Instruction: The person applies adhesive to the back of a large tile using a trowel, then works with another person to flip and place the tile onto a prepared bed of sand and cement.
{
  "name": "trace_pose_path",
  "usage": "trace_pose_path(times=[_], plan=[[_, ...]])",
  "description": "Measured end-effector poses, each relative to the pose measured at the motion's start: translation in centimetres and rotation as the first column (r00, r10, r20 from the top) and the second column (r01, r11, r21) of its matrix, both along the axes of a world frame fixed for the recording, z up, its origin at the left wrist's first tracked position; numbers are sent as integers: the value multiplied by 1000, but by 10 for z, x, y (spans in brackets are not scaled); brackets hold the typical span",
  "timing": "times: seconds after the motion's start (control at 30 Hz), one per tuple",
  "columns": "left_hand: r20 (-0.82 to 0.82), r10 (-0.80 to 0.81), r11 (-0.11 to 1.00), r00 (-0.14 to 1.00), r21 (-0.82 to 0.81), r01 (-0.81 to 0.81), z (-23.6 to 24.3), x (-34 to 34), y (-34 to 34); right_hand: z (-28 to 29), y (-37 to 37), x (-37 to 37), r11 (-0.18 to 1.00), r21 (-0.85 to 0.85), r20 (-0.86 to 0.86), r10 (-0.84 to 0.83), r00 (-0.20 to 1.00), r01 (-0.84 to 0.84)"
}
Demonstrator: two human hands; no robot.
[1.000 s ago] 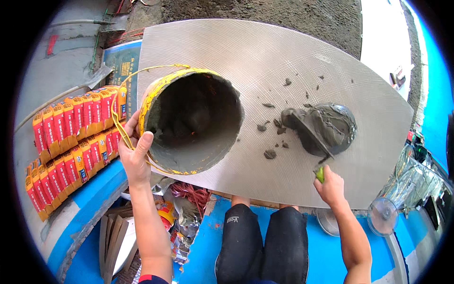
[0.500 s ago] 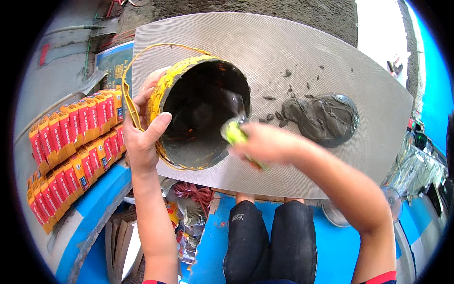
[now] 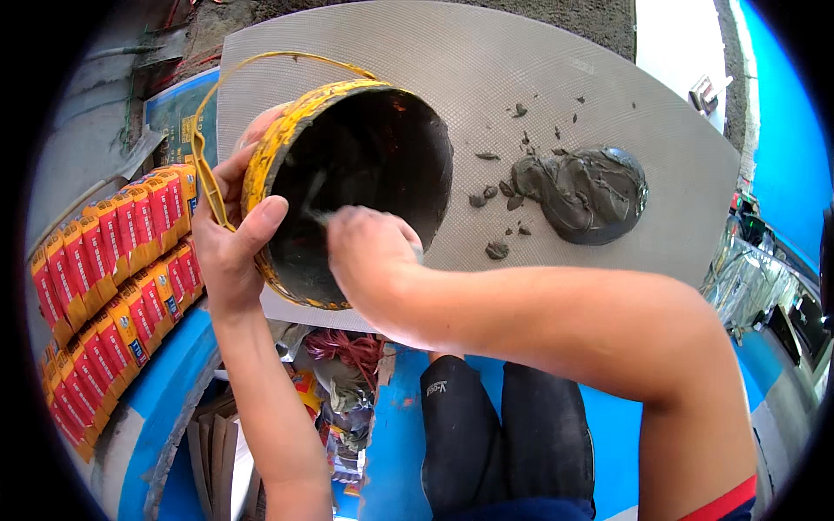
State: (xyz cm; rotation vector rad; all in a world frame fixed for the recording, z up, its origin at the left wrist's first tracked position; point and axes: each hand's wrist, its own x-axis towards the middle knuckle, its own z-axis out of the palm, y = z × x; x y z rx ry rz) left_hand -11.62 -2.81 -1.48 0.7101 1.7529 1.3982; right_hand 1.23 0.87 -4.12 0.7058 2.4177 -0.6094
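Note:
A yellow bucket, smeared inside with dark grey paste, lies tipped on the grey textured board with its mouth turned toward me. My left hand grips its left side, the thumb at the rim and the fingers behind the wall. Inside the mouth, my right hand is closed round a scraper; its handle is hidden in the fist and its thin end is blurred against the dark interior. Right of the bucket sits a mound of dark grey paste, with several small crumbs scattered beside it.
The board has a curved far edge and lies above my knees. At left stand two stacked rows of red and orange packets. The bucket's yellow handle loops out to its left. Below lie red cords and cardboard.
My right hand has moved left and into the bucket's mouth with the scraper, its green handle now covered. A new lump of paste lies on the board below the other crumbs.

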Motion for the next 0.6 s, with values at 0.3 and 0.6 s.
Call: trace_pose_path(times=[0.3, 0.6], plan=[[46, -26, 999, 999, 22, 25, 1, -4, -9, 34, 61, 40, 966, -139, -117, 201, 973, -216], [-90, -50, 998, 995, 26, 53, -8, 41, 10, -16, 80, 33, 993, 77, -41, 94, 995, -90]])
